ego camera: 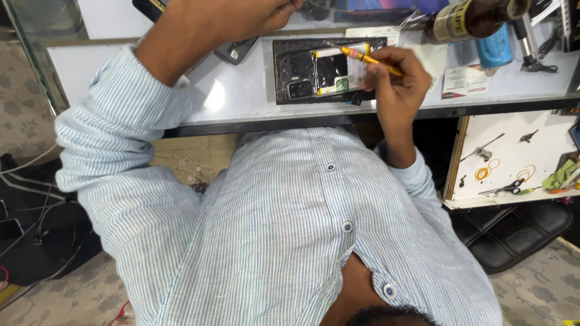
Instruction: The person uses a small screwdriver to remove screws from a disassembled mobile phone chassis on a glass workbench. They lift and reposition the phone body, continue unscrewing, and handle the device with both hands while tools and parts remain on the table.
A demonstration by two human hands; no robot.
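An opened black phone (pixel 290 66) lies on the white counter (pixel 241 96), its back off, showing the camera module and a black battery with white and yellow labels. My right hand (pixel 396 81) holds a yellow screwdriver (pixel 368 58) like a pen, with the tip over the phone's upper edge near the battery. My left arm, in a striped sleeve, reaches up across the counter. My left hand (pixel 275 12) sits at the top edge with curled fingers, just above a dark grey part (pixel 237 51). What it grips is hidden.
A brown bottle (pixel 477 18), a blue object (pixel 494 48) and a printed card (pixel 462 81) lie on the counter's right. An open white drawer (pixel 513 139) at right holds scissors, rubber bands and small tools. A black cushion (pixel 513 235) sits below it; cables (pixel 36 223) lie on the floor left.
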